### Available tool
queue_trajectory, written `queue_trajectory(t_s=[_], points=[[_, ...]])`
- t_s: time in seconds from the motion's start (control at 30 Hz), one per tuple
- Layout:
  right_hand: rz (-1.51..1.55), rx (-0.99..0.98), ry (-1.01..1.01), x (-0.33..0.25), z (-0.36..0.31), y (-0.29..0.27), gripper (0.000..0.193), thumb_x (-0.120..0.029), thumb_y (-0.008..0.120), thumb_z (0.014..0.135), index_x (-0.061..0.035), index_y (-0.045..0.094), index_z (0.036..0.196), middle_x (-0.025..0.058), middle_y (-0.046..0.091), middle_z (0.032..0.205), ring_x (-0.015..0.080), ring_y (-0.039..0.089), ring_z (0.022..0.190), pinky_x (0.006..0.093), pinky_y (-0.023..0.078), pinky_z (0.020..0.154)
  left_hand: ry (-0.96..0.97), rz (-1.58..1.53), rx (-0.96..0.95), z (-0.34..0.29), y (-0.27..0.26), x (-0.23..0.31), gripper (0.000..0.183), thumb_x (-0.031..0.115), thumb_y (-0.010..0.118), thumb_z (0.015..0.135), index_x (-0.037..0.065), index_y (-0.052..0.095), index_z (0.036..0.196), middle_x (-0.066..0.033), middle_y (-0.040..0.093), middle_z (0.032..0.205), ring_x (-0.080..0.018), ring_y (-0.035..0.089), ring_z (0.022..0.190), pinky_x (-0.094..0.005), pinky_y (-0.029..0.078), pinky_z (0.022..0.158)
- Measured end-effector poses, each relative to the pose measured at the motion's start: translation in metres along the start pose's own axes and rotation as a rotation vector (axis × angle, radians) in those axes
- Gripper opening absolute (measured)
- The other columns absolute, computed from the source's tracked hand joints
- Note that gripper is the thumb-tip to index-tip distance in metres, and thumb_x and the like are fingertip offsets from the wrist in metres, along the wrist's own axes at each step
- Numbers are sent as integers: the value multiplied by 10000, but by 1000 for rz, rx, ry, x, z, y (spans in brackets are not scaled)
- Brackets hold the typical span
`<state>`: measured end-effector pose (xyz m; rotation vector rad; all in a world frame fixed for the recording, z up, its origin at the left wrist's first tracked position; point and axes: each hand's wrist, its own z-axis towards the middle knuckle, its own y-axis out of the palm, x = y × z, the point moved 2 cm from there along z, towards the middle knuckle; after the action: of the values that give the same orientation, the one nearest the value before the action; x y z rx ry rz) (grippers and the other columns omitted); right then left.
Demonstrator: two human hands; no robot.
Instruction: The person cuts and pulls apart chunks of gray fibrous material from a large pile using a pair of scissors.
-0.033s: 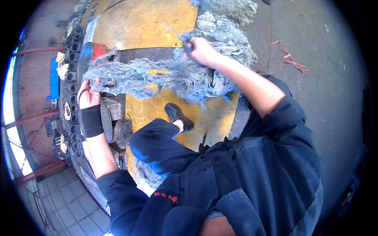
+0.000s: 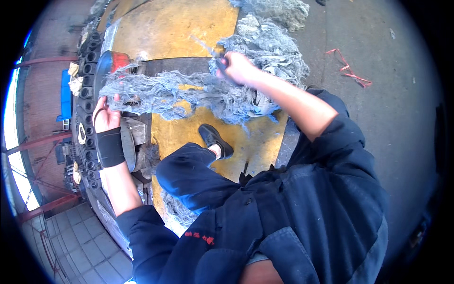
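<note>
A long tangle of grey-blue fibre (image 2: 156, 90) stretches from left to middle and joins a bigger fibre heap (image 2: 267, 52) beside my right forearm. At its left end, my left hand (image 2: 108, 114), with a black wrap (image 2: 111, 146) round the wrist, is closed on the strands; some fingers are hidden by them. Above the tangle's right part, my right hand (image 2: 242, 68) grips a dark-handled tool (image 2: 220, 65). The tool's thin, pale end points up and left and is smeared by motion, so its exact kind is unclear.
Worn yellow plates (image 2: 175, 28) lie under the fibre. A red and blue round container (image 2: 113, 61) and a row of dark ring-shaped parts (image 2: 87, 80) are at the left. More fibre (image 2: 279, 12) lies at the far side; red strapping (image 2: 347, 71) is on the right-hand floor.
My right hand has shifted slightly left, and the tool's pale end has swung further left. My left hand keeps nearly the same place on the fibre.
</note>
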<state>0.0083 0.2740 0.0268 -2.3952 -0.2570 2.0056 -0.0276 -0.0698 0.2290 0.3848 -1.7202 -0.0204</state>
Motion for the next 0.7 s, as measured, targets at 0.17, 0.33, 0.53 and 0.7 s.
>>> queue_trajectory(t_s=[0.17, 0.33, 0.53, 0.7], points=[[106, 156, -37, 90, 50, 75, 206, -210, 575, 812, -69, 445, 738, 103, 614, 772, 211, 613, 753, 358, 454, 661, -20, -36, -247, -36, 41, 23, 238, 61, 428, 927, -37, 509, 1128, -142, 579, 1142, -247, 567, 1028, -353, 520, 838], [-20, 306, -30, -3, -6, 84, 285, -216, 687, 737, -64, 503, 894, 71, 614, 813, 244, 614, 802, 375, 471, 701, 3, -58, -269, -80, 21, 47, 241, 58, 426, 925, -30, 507, 1134, -142, 581, 1135, -242, 577, 1009, -349, 530, 816], [-47, 343, -228, -27, 4, 45, 305, -247, 700, 721, -68, 553, 920, 74, 636, 820, 252, 618, 792, 345, 477, 720, 30, -48, -379, -90, 56, 47, 259, 56, 417, 917, -26, 481, 1154, -153, 565, 1139, -259, 600, 961, -350, 578, 722], [158, 226, -250, -33, 20, 0, 215, -168, 671, 761, -42, 550, 887, 69, 613, 792, 164, 605, 780, 306, 468, 676, 297, 213, -348, -61, 40, 39, 264, -3, 452, 870, 14, 481, 1131, -133, 586, 1067, -219, 613, 878, -304, 557, 615]])
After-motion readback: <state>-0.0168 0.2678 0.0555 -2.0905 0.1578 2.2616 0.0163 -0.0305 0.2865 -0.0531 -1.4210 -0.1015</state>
